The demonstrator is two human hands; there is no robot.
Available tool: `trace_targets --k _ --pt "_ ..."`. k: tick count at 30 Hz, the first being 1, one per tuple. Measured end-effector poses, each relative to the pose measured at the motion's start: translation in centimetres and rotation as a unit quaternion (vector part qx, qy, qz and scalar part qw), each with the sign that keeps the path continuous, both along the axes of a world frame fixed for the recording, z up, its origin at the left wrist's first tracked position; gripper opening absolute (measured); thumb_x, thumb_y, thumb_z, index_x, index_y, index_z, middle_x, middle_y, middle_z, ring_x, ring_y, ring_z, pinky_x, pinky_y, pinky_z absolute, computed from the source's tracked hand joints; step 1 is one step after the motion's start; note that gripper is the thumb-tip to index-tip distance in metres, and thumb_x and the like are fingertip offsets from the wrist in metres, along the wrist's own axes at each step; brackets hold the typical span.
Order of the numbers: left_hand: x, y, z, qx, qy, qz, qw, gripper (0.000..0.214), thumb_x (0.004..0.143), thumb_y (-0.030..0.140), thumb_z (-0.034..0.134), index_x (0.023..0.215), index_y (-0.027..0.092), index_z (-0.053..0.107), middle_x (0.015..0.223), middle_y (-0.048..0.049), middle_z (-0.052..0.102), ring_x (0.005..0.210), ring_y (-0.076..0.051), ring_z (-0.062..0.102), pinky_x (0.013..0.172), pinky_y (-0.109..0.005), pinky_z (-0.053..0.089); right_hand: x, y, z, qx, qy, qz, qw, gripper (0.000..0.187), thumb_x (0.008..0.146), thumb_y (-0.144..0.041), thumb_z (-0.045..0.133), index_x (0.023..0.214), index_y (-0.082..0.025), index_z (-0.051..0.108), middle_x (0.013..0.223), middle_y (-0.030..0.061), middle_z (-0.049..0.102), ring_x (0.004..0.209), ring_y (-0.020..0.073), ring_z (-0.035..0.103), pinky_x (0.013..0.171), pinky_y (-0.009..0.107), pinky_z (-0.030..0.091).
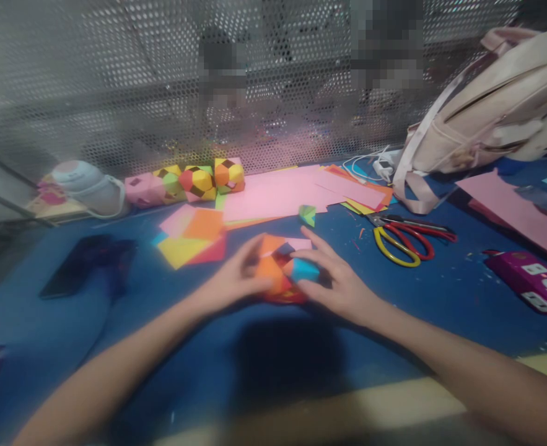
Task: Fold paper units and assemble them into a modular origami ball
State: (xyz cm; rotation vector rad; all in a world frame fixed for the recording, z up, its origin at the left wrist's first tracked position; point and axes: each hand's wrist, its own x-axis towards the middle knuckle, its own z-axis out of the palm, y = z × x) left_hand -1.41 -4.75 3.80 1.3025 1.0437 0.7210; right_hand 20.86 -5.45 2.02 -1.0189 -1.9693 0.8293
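Blue desk: carries all items below.
Pale backpack: two o'clock from my hands, lying on its side.
Pink sheets: twelve o'clock.
Row of folded paper cubes: eleven o'clock, by the mesh screen.
My left hand, right hand: desk centre, fingers closed from both sides on the folded paper piece between them. Blur hides the exact grip, seemingly a pinch.
Scissors: two o'clock, near.
Small green fold: twelve o'clock, just beyond my right fingertips.

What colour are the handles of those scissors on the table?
The scissors' handles are yellow and red, seen in the head view.
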Motion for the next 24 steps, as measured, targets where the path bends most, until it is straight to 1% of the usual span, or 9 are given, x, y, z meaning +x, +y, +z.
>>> trace_targets --k 4,12,16,19,24 --pt "-0.09 0.07 -0.19 0.003 -0.003 0.002 1.000 0.099 0.065 0.046 0.076 0.146 0.021 0.024 0.148 -0.0169 0.037 0.130 -0.035 0.042 0.102 -0.047 0.042 0.07 0.01 0.22 0.002 -0.013 0.004 1.000 0.038 0.080 -0.033 0.062 0.117 -0.022 0.061 0.152 0.0119 0.030 0.138 0.0308 0.031 0.106 0.051 0.036" --pt "-0.41 0.19 -0.54 0.016 0.002 0.005 1.000 0.092 0.067 0.044 0.075 0.144 0.025 0.029 0.150 -0.0126 0.035 0.134 -0.034 0.037 0.105 -0.047 0.040 0.24 0.07 0.26 0.026 -0.028 0.005 0.999 0.038 0.081 -0.031 0.060 0.119 -0.023 0.061 0.152 0.0109 0.029 0.138 0.0297 0.031 0.106 0.050 0.036" --pt "-0.32 0.14 -0.40 0.013 -0.006 0.006 1.000 0.090 0.067 0.044 0.075 0.143 0.026 0.030 0.148 -0.0126 0.038 0.133 -0.035 0.038 0.104 -0.049 0.040 0.26 0.07 0.13 0.036 -0.033 0.003 0.999 0.039 0.080 -0.030 0.060 0.119 -0.021 0.060 0.152 0.0126 0.029 0.138 0.0291 0.031 0.107 0.049 0.035" --pt "-0.20 0.07 -0.44 0.019 -0.013 0.021 1.000 0.086 0.067 0.042 0.075 0.141 0.027 0.034 0.148 -0.0112 0.037 0.135 -0.035 0.036 0.106 -0.049 0.037 0.34 0.07 0.08 0.039 -0.039 0.006 0.998 0.039 0.080 -0.031 0.060 0.117 -0.019 0.061 0.152 0.0145 0.028 0.138 0.0288 0.031 0.107 0.049 0.035" --pt "-0.06 -0.02 -0.77 0.013 -0.033 0.035 0.999 0.083 0.068 0.040 0.075 0.140 0.026 0.036 0.148 -0.0116 0.038 0.135 -0.033 0.035 0.108 -0.050 0.034 0.43 0.12 -0.05 0.035 -0.039 0.006 0.999 0.039 0.080 -0.029 0.061 0.117 -0.020 0.061 0.152 0.0140 0.028 0.137 0.0286 0.032 0.108 0.048 0.035"
